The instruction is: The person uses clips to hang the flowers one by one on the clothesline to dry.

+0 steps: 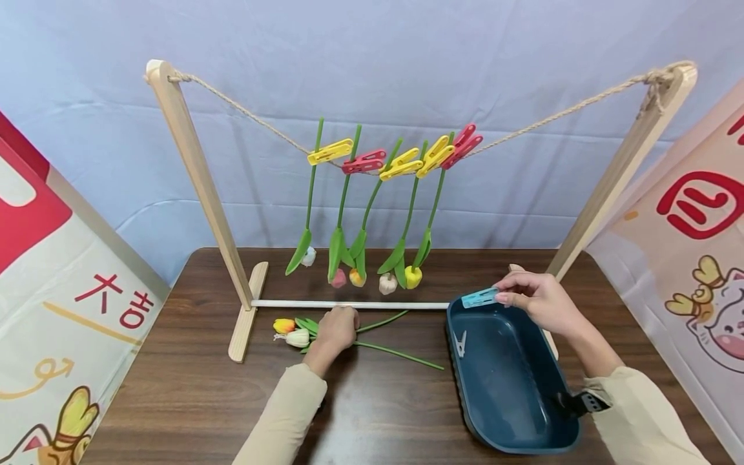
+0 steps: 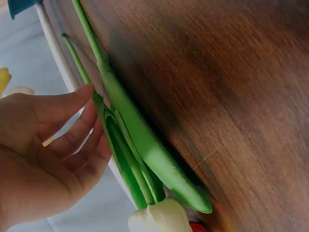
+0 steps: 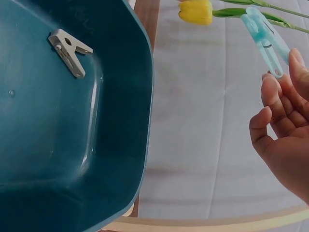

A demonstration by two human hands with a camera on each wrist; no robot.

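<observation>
My left hand (image 1: pixel 336 328) is low over the table, its thumb and fingertips pinching the green stem of a white artificial tulip (image 2: pixel 161 216) where the leaves begin. An orange-yellow tulip (image 1: pixel 284 325) lies beside it on the table. Above the back of the blue basin (image 1: pixel 506 374), my right hand (image 1: pixel 537 300) holds a light blue clothespin (image 1: pixel 480 298) between thumb and fingers. A grey-white clothespin (image 3: pixel 69 52) lies inside the basin. Several tulips, among them a yellow one (image 1: pixel 413 278), hang heads down from the rope (image 1: pixel 540 121), held by yellow (image 1: pixel 330 152) and red clothespins (image 1: pixel 364 161).
A wooden post (image 1: pixel 200 187) on the left and another post (image 1: pixel 624 168) on the right carry the sagging rope. Low between them runs a white rod (image 1: pixel 349 305). Printed cloths stand at both sides, and a pale cloth (image 1: pixel 407 58) hangs behind the brown table (image 1: pixel 192 400).
</observation>
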